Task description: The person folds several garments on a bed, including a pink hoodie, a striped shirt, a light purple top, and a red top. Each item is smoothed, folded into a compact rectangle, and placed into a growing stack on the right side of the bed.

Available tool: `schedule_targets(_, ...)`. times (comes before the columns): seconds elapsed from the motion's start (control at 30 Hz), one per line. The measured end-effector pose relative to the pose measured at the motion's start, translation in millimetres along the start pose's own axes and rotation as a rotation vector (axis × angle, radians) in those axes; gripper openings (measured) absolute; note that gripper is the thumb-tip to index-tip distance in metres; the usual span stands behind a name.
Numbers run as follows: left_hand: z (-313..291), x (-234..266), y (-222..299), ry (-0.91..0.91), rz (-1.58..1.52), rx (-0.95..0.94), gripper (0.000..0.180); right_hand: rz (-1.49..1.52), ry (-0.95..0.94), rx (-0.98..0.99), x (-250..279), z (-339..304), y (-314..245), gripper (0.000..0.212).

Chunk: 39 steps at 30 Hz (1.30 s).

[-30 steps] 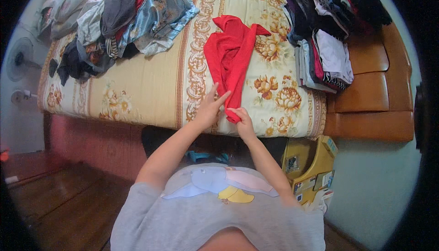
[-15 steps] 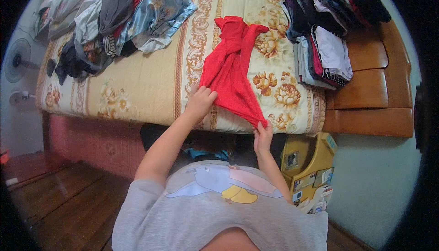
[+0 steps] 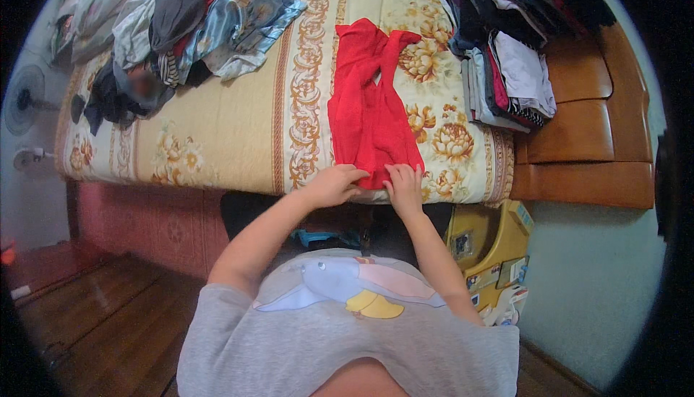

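Observation:
Red trousers (image 3: pixel 372 111) lie lengthwise on the flowered bedspread (image 3: pixel 217 133), their two legs pointing away from me and a narrow gap between them. The wide end reaches the bed's near edge. At its left corner, my left hand (image 3: pixel 335 184) is closed with the fingertips pinching the cloth. A short way to the right, my right hand (image 3: pixel 405 189) grips the same end near its other corner. The thumbs are partly hidden. Some creases run along the cloth, and the far leg ends look slightly crumpled.
Unfolded clothes (image 3: pixel 238 24) lie heaped at the bed's far left. Folded clothes (image 3: pixel 517 79) are stacked at the right, beside the brown wooden headboard (image 3: pixel 582 137). Below it stands a yellow shelf unit (image 3: pixel 499 252). A fan (image 3: pixel 27 100) is at the left edge.
The wide end has come from slanted and stretched to straight across the near edge. My left hand moved right and nearer, my right hand slightly left, and the legs spread flatter.

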<state>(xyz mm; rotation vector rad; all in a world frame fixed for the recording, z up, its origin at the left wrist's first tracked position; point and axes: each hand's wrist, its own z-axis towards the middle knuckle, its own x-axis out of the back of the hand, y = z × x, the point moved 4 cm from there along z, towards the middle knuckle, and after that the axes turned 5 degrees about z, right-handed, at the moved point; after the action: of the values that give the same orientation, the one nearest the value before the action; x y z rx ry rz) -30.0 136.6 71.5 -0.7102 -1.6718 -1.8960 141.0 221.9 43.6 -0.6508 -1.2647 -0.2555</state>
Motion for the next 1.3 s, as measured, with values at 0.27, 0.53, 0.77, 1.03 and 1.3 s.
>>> schedule_targets(0.27, 105, 38, -39, -0.037, 0.600, -0.340, 0.028, 0.064, 0.090, -0.316, -10, -18, 23, 0.030)
schedule_targets(0.53, 88, 79, -53, -0.174, 0.566, -0.134, 0.016, 0.153, 0.149, -0.179, 13, -36, 44, 0.019)
schedule_targets(0.77, -29, 140, -72, 0.113, 0.536, 0.228, 0.023, 0.642, 0.561, -0.412, 61, -20, 49, 0.021)
schedule_targets(1.03, -110, 70, -87, 0.014, 0.716, 0.183, 0.030, 0.101, -0.194, -0.351, 60, -11, 44, 0.013)
schedule_targets(1.3, -96, 52, -86, 0.174, 0.579, 0.337, 0.018, 0.226, -0.049, -0.169, 27, -51, 30, 0.009)
